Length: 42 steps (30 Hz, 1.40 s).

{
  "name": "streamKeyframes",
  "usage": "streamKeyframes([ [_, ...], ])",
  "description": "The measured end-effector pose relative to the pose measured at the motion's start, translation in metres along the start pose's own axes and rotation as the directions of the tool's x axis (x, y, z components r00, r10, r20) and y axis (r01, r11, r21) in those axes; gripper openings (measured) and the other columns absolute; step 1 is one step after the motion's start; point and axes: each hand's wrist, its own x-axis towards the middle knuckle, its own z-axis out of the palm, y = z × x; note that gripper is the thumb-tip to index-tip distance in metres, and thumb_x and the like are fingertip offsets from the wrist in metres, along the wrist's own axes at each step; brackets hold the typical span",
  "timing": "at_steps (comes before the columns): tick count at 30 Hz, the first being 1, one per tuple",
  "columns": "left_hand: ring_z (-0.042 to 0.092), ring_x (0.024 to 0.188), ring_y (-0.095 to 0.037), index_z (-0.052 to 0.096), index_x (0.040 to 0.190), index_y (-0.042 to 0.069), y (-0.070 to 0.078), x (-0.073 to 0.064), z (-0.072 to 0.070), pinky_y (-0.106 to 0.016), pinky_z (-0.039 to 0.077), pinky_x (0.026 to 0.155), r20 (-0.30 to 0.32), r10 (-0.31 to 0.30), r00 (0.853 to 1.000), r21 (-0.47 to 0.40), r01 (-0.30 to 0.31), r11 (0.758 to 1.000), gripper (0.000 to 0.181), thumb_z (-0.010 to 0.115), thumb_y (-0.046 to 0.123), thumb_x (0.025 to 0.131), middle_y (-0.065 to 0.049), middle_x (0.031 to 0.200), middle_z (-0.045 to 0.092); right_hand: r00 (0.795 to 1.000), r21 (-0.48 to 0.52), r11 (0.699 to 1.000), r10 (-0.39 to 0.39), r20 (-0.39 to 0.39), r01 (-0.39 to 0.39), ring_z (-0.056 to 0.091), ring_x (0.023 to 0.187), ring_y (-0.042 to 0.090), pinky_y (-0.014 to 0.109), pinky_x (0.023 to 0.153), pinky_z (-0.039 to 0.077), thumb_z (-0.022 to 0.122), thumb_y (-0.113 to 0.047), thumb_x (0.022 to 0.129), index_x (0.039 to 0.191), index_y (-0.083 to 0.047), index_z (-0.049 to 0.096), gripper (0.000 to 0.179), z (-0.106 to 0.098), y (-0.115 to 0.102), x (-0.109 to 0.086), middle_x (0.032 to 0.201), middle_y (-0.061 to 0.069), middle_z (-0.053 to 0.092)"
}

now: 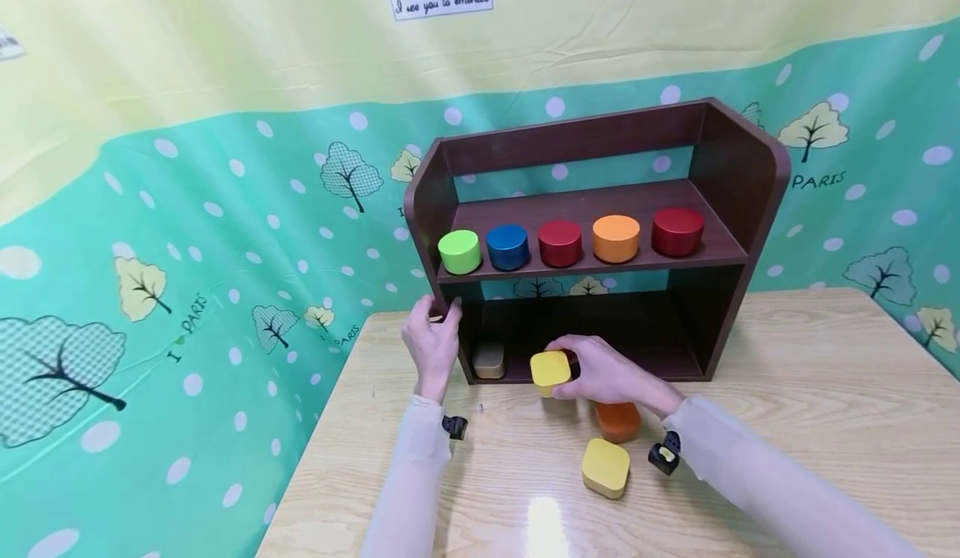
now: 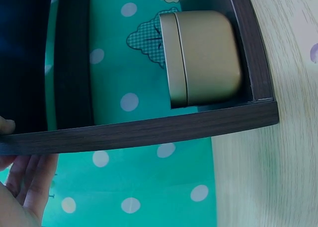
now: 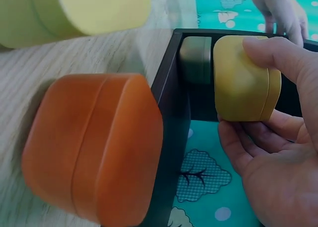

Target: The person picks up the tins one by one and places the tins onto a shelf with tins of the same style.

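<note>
My right hand (image 1: 600, 370) holds a square yellow tin (image 1: 551, 369) with rounded corners, at the front edge of the lower shelf; the thumb lies on one side and the fingers on another in the right wrist view. A gold-beige tin (image 2: 208, 58) stands in the lower compartment's left corner. On the left, my left hand (image 1: 432, 343) grips the side panel of the dark brown shelf (image 1: 731, 291), thumb inside and fingers outside. An orange tin (image 3: 92, 147) and a second yellow tin (image 1: 606, 467) lie on the table in front of the shelf.
Along the upper shelf stand several round tins: light green (image 1: 460, 252), blue (image 1: 507, 247), red (image 1: 559, 243), orange (image 1: 616, 238) and another red one (image 1: 677, 232). Behind the wooden table (image 1: 832, 424) hangs a patterned curtain (image 1: 247, 208).
</note>
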Motion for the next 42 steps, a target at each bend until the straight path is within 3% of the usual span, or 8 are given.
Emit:
streamKeyframes([
  [4,0.073,0.074,-0.038,0.071,0.082,-0.002,0.0,-0.001,0.0,-0.058,0.057,0.071,0.005,0.003,1.0,0.006,-0.003,1.0,0.018,0.082,0.009,0.091,-0.019,0.078,0.075,1.0,0.002,1.0,0.022,0.011,-0.022,0.064,0.12,0.029,0.06,0.114,0.055,0.093,-0.024,0.087,0.142,-0.004,0.065,0.065,0.006,0.002,0.006,0.14,0.016,0.071],
  [11,0.073,0.074,-0.038,0.07,0.082,-0.001,-0.002,-0.003,0.001,-0.052,0.056,0.07,-0.004,0.012,1.0,0.026,-0.012,1.0,0.018,0.082,0.01,0.09,-0.019,0.077,0.075,0.998,0.005,0.999,0.05,0.035,-0.051,0.063,0.116,0.025,0.057,0.113,0.055,0.093,-0.024,0.087,0.141,-0.005,0.066,0.064,0.015,0.008,0.015,0.136,0.013,0.072],
  [25,0.073,0.074,-0.039,0.07,0.081,-0.001,-0.004,-0.001,0.003,-0.052,0.056,0.071,-0.012,0.022,1.0,0.015,-0.022,1.0,0.017,0.082,0.008,0.09,-0.019,0.078,0.075,0.993,-0.014,0.994,0.107,0.045,-0.106,0.063,0.109,0.024,0.053,0.111,0.057,0.093,-0.023,0.087,0.143,-0.001,0.064,0.066,0.022,0.013,0.029,0.134,0.015,0.072],
  [31,0.073,0.075,-0.038,0.07,0.082,-0.001,-0.002,0.0,0.003,-0.047,0.056,0.071,-0.018,0.023,1.0,0.018,-0.023,1.0,0.018,0.082,0.009,0.089,-0.019,0.078,0.075,0.995,-0.01,0.995,0.098,0.035,-0.097,0.062,0.107,0.024,0.052,0.11,0.057,0.093,-0.023,0.087,0.142,0.0,0.064,0.066,0.023,0.016,0.034,0.131,0.015,0.072],
  [42,0.073,0.076,-0.038,0.071,0.083,-0.002,-0.003,0.0,0.002,-0.053,0.06,0.071,-0.017,0.012,1.0,0.006,-0.012,1.0,0.017,0.082,0.009,0.09,-0.019,0.079,0.075,0.994,0.003,0.995,0.099,0.04,-0.099,0.063,0.105,0.023,0.052,0.11,0.057,0.093,-0.021,0.087,0.142,0.001,0.063,0.067,0.025,0.021,0.038,0.13,0.015,0.072],
])
